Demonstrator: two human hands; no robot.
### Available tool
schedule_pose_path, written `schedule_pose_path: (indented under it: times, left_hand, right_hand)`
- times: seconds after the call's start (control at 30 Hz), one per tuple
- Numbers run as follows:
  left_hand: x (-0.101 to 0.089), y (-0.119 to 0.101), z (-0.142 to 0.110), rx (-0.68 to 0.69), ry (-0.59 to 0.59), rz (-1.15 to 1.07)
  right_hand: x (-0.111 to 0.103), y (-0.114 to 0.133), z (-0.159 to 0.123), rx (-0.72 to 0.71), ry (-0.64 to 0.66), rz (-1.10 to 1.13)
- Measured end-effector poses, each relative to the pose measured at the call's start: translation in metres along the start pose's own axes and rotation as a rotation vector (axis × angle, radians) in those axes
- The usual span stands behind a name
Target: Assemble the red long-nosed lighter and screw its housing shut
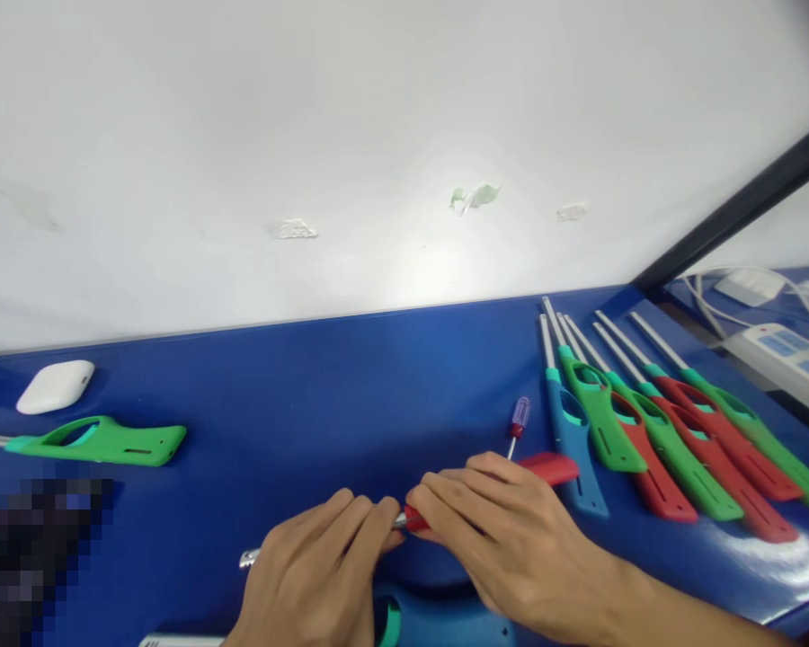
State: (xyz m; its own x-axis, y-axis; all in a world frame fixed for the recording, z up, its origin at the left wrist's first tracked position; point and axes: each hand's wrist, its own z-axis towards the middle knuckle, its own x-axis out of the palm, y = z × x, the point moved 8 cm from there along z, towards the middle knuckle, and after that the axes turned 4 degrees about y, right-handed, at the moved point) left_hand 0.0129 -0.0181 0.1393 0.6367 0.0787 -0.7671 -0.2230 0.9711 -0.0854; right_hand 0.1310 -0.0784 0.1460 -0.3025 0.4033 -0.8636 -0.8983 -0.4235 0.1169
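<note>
Both my hands are closed on a red long-necked lighter (551, 467), held level above the table. My left hand (320, 562) wraps its metal tube, whose slotted tip pokes out on the left. Wrapped round the red body is my right hand (505, 535), with the handle end showing past the knuckles. The trigger area is hidden by my fingers. Just beneath my hands lies a blue lighter (445, 620), partly covered. Beyond my right hand a small screwdriver (520, 418) with a purple and red handle lies on the table.
Several green, red and blue lighters (671, 427) lie fanned at the right. A green lighter (121, 442) and a white earbud case (55, 386) are at the left, near a blurred-out dark item (33, 548). A power strip (792, 359) stands beyond the dark frame post (742, 202). A white wall (377, 135) rises behind.
</note>
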Motion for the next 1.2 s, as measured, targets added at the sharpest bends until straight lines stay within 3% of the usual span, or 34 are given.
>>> schedule_pose_path:
  times: [0.2, 0.37, 0.57, 0.7, 0.83, 1.2]
  left_hand:
    - [0.001, 0.001, 0.003, 0.024, 0.018, -0.036]
    - [-0.001, 0.001, -0.001, 0.044, 0.001, -0.037]
    - [-0.005, -0.004, 0.003, 0.061, 0.029, 0.022]
    - [-0.006, -0.01, 0.003, 0.148, 0.128, 0.092]
    - [-0.009, -0.011, -0.004, 0.189, 0.076, 0.105]
    - [0.013, 0.002, -0.002, 0.019, 0.085, 0.057]
  right_hand:
    - [0.022, -0.006, 0.0, 0.073, 0.203, -0.013]
    - [0.023, -0.004, -0.001, 0.076, 0.223, -0.018]
    - [0.029, -0.003, -0.003, 0.041, 0.337, -0.008]
    - [0.025, -0.007, -0.002, 0.075, 0.307, 0.058]
    - [0.02, -0.01, 0.0, 0.086, 0.256, 0.077]
    - [0.019, -0.014, 0.0, 0.042, 0.137, -0.033]
